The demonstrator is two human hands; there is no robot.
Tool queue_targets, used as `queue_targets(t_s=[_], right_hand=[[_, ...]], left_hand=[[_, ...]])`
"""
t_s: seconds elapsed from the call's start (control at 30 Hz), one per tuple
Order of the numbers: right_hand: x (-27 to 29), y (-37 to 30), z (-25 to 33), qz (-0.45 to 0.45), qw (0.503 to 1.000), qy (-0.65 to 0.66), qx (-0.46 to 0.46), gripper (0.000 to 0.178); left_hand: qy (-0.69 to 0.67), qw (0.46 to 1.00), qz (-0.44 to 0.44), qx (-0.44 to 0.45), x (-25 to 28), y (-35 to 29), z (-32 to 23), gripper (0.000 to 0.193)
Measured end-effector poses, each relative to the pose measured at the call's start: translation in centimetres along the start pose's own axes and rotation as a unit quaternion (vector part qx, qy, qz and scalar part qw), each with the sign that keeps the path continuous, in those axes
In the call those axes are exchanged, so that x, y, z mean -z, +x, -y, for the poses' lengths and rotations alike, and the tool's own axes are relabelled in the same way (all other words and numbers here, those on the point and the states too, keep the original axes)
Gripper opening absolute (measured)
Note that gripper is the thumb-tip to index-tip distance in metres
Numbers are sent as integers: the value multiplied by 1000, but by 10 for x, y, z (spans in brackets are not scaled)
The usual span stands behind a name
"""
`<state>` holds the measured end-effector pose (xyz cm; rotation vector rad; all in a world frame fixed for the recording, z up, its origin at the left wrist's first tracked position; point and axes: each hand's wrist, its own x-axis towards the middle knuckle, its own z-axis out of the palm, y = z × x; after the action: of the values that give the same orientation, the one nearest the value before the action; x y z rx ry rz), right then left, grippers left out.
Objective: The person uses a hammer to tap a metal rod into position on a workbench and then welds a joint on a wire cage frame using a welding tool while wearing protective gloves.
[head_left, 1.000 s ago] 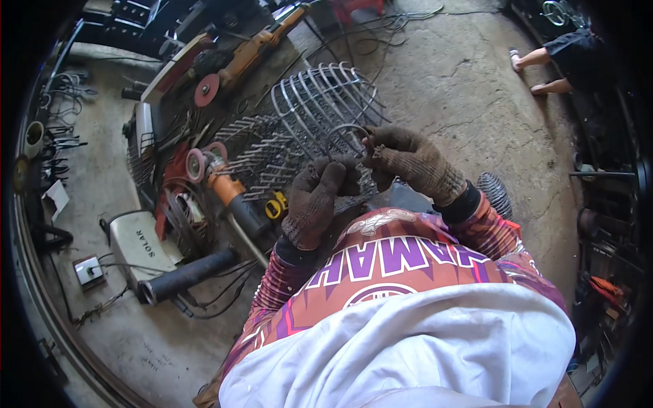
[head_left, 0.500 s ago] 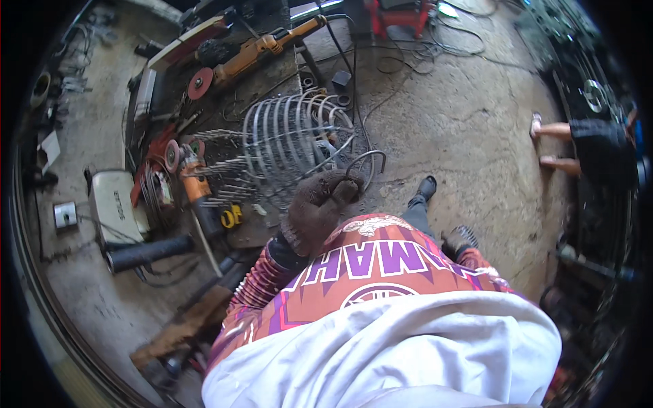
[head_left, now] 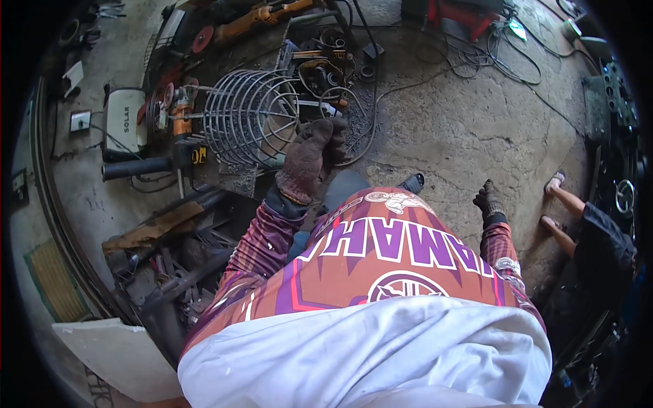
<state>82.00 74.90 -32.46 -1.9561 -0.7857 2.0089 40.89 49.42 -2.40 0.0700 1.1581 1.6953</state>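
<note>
A round cage of bent metal rods (head_left: 235, 112) lies on its side on the floor at the left of centre. At its right rim is my left hand (head_left: 309, 160), in a thick brown work glove, its fingers curled closed. What they grip is hidden by the glove; the cage's rim and a looped dark cable (head_left: 371, 132) are beside it. My right hand (head_left: 491, 200), in a dark glove, is held out to the right of my body over the bare concrete. One finger sticks out, and nothing shows in that hand.
Orange angle grinders (head_left: 182, 119) lie left of and beyond the cage. A pale box-shaped machine (head_left: 124, 121) stands farther left. Scrap metal (head_left: 197, 255) is heaped at near left. Cables (head_left: 469, 61) trail across the far floor. Another person's legs (head_left: 568, 200) show at right.
The view has shifted, and the cage now shows its hooped side and open rim. My right hand has moved outward from beside my body. My left hand stays closed near the cage.
</note>
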Motion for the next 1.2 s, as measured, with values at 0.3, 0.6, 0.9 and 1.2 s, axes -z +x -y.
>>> queue_targets(t_s=[0.3, 0.6, 0.9, 1.2], right_hand=[[-54, 20, -14, 136, 968, -212, -15, 33], [-40, 19, 95, 116, 914, -380, 78, 35], [-89, 39, 231, 119, 799, -551, 208, 36], [-318, 86, 401, 317, 798, -450, 247, 39]], left_hand=[[-4, 998, -27, -56, -10, 19, 5, 33], [5, 997, 17, -69, -30, 82, 4, 27], [230, 967, -10, -110, -68, 162, -37, 25], [188, 953, -204, -119, -96, 200, -24, 21]])
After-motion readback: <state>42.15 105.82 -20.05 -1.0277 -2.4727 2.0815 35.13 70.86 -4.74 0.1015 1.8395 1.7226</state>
